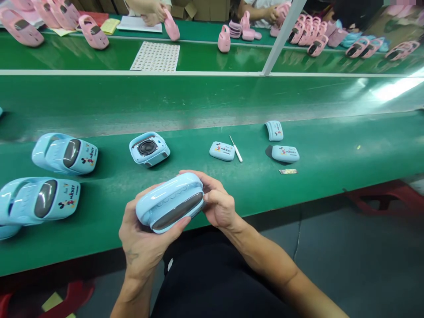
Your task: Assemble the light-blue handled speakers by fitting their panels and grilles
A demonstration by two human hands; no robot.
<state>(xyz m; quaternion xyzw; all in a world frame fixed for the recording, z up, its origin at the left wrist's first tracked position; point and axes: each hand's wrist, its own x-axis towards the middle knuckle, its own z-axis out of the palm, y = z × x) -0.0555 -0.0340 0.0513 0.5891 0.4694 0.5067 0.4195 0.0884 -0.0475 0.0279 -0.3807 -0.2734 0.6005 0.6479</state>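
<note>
Both my hands hold a light blue speaker shell (169, 201) with a grey oval window, just above the near edge of the green bench (331, 150). My left hand (141, 236) cups its lower left end with the thumb under the window. My right hand (217, 203) grips its right end with curled fingers. Beyond it on the bench lie a blue speaker part with a round driver (149, 149), a blue cover plate (221, 151) with a cartoon print, and a thin white tool (236, 148).
Two finished blue speakers (64, 153) (38, 201) lie at the left. Two more blue cover plates (274, 130) (285, 153) and a small label (288, 171) lie at the right. Across the far bench other people's hands (152, 15) handle pink speakers (93, 32). A dotted sheet (155, 56) lies there.
</note>
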